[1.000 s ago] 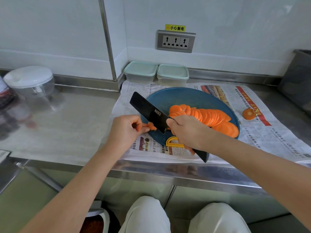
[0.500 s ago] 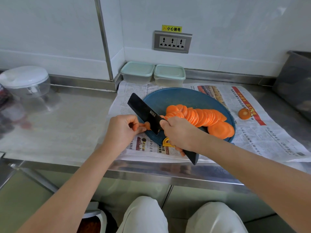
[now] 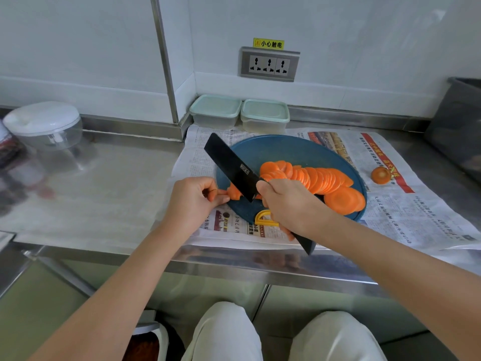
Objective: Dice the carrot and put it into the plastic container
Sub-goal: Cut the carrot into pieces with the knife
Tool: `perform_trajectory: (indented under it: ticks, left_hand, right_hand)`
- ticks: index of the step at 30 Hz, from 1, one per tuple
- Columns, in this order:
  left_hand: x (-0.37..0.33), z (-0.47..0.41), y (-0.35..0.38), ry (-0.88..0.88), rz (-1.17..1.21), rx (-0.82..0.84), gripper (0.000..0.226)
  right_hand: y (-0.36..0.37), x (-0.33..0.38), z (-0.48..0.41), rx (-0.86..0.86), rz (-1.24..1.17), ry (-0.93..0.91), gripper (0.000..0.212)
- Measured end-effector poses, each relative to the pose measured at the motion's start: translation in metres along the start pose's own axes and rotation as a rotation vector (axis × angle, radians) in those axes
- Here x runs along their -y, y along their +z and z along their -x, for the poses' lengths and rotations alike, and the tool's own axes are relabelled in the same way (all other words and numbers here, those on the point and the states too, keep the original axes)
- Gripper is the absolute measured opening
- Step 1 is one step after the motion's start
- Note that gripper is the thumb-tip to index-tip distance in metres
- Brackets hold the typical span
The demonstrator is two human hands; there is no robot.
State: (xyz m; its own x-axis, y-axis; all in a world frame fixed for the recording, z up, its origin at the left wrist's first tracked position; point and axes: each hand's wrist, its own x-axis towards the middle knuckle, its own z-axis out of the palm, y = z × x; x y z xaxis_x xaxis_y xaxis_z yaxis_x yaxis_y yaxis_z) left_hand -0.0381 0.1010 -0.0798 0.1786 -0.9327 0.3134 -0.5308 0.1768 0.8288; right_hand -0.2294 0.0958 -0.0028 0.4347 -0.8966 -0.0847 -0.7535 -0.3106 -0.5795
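Looking down from a head-worn camera, the view showed a seated person's two bare forearms reaching over a steel surface (image 3: 104,194). A sheet of newspaper (image 3: 406,209) covered the right part of the surface, and a round blue cutting board (image 3: 291,152) lay on it. The left hand (image 3: 192,201) had its grip pinched, thumb and curled fingers, on a small carrot piece (image 3: 234,193) at the board's left edge. The right hand (image 3: 289,207) had its grip wrapped round the handle of a black knife (image 3: 231,165). The wide blade slanted up to the left, its lower end at the carrot piece. To the right of the knife, a row of round carrot slices (image 3: 322,178) lay overlapping across the board toward its right rim. A yellow plastic tool (image 3: 263,219) peeked out from under the right hand, too hidden to identify. A carrot end (image 3: 381,175) sat alone on the newspaper, right of the board. Two plastic containers (image 3: 215,110) stood side by side against the wall behind the board, lids on. At far left stood a round clear tub (image 3: 44,126) with a white lid.
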Motion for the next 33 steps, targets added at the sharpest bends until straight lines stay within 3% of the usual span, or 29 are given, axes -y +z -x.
perform_trajectory:
  ticks: [15, 27, 33]
  left_hand:
    - [-0.006, 0.002, 0.002, 0.018, 0.037, 0.009, 0.047]
    - [0.0, -0.001, 0.001, 0.003, -0.078, -0.024, 0.052]
    - [-0.006, 0.001, 0.002, -0.011, -0.053, -0.04, 0.052]
  right_hand:
    - [0.002, 0.002, 0.002, 0.019, 0.083, -0.044, 0.038]
    - [0.017, -0.002, -0.004, 0.012, 0.041, -0.012, 0.038]
    - [0.014, 0.001, -0.005, 0.063, 0.181, -0.018, 0.034]
